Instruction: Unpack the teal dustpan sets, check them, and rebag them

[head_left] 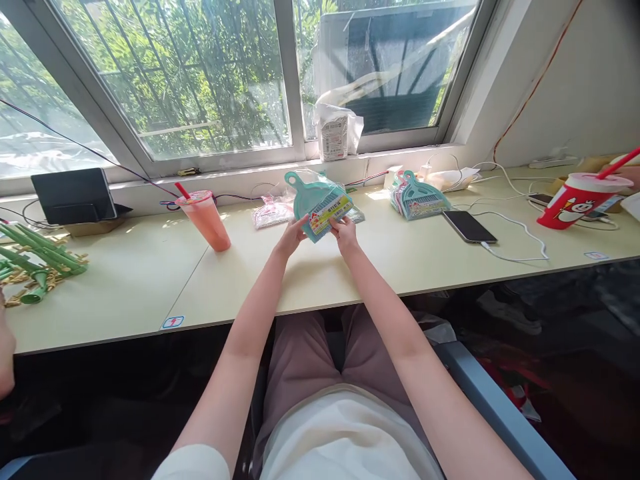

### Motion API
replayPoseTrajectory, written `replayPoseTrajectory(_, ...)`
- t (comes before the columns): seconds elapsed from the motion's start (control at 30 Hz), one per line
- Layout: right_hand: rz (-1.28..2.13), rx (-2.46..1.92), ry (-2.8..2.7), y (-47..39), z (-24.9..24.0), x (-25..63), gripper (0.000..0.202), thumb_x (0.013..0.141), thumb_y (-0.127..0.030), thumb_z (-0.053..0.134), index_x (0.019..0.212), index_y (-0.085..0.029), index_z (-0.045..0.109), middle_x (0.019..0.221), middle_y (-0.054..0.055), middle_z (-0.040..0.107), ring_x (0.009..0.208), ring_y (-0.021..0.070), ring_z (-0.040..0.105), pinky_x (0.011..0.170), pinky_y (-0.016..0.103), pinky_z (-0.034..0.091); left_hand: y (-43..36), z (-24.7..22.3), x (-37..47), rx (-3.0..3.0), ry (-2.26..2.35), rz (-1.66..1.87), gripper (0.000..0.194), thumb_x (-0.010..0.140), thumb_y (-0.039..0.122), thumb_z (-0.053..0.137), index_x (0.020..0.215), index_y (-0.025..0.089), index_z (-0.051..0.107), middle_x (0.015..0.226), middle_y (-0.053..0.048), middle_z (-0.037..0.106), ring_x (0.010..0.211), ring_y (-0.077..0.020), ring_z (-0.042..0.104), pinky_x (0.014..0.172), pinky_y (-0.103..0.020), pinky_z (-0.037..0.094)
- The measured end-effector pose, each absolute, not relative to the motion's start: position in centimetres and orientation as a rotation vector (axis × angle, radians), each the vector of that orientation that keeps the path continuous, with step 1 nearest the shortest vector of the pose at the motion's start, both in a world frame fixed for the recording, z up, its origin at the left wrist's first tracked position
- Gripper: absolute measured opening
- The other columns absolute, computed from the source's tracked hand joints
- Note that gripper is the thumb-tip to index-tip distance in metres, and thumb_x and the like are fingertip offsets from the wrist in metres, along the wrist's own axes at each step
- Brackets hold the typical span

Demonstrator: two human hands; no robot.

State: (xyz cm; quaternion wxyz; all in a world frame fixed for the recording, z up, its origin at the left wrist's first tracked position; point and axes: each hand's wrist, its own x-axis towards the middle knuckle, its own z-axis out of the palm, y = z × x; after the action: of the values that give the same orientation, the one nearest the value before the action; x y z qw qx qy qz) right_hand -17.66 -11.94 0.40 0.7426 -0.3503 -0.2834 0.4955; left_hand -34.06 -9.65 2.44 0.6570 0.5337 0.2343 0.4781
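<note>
I hold a teal mini dustpan-and-brush set [320,200] in a clear plastic bag above the pale desk [150,280], tilted with its handle up to the left. My left hand [291,237] grips its lower left edge. My right hand [345,235] grips its lower right edge, by the yellow and green label. A small stack of similar packaged sets [419,196] lies on the desk to the right. A pink packaged item [273,213] lies just behind my left hand.
A pink drink with a red straw [205,219] stands left of my hands. A phone on a white cable [469,227], a red cup [580,199], a dark tablet [74,195] and green sticks [35,263] lie about. Someone's hand [6,353] shows at the far left edge.
</note>
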Motion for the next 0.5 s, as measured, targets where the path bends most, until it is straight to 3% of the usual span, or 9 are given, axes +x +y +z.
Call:
replayPoseTrajectory(0.13,1.032,-0.793,-0.572,-12.2,0.9,-17.0,0.032,0.073,-0.014,0.074,0.095,-0.024,0.054,0.102,0.002,0.071,0.106,0.0164,0.069,0.094,0.032,0.060,-10.6,2.4,-33.1,1.200,0.481,0.876,0.045,0.088,0.031,0.071,0.133,0.025,0.063,0.132,-0.012,0.067,0.127,-0.0295,0.062,0.110,-0.048,0.046)
replayPoseTrajectory(0.2,1.026,-0.809,-0.585,-12.4,1.1,-17.0,0.032,0.074,-0.015,0.074,0.096,-0.025,0.053,0.103,0.001,0.071,0.107,0.0163,0.069,0.093,0.031,0.061,-10.4,2.5,-33.2,1.165,0.435,0.915,0.040,0.094,0.041,0.063,0.130,0.023,0.066,0.132,-0.012,0.067,0.132,-0.0301,0.057,0.113,-0.046,0.043)
replayPoseTrajectory(0.33,1.069,-0.817,-0.675,-12.8,1.1,-17.8,0.034,0.070,-0.017,0.078,0.093,-0.025,0.054,0.101,0.001,0.071,0.106,0.0181,0.069,0.094,0.033,0.061,-9.6,2.7,-34.1,1.041,0.400,1.124,0.050,0.100,0.055,0.046,0.123,0.018,0.069,0.125,-0.011,0.071,0.132,-0.0310,0.057,0.113,-0.044,0.043)
replayPoseTrajectory(0.4,1.104,-0.810,-0.731,-12.9,1.1,-18.1,0.035,0.068,-0.017,0.081,0.090,-0.025,0.056,0.098,0.001,0.071,0.104,0.0196,0.070,0.095,0.035,0.061,-9.5,2.8,-34.5,0.976,0.413,1.208,0.049,0.100,0.054,0.046,0.123,0.017,0.068,0.123,-0.011,0.071,0.129,-0.0310,0.059,0.111,-0.044,0.045)
replayPoseTrajectory(0.5,1.152,-0.763,-0.806,-13.2,1.2,-18.0,0.036,0.065,-0.016,0.083,0.090,-0.024,0.059,0.096,0.001,0.073,0.102,0.0214,0.071,0.096,0.039,0.061,-10.0,3.0,-34.5,0.945,0.413,1.261,0.038,0.097,0.038,0.058,0.129,0.018,0.064,0.124,-0.010,0.071,0.127,-0.0294,0.061,0.110,-0.044,0.046)
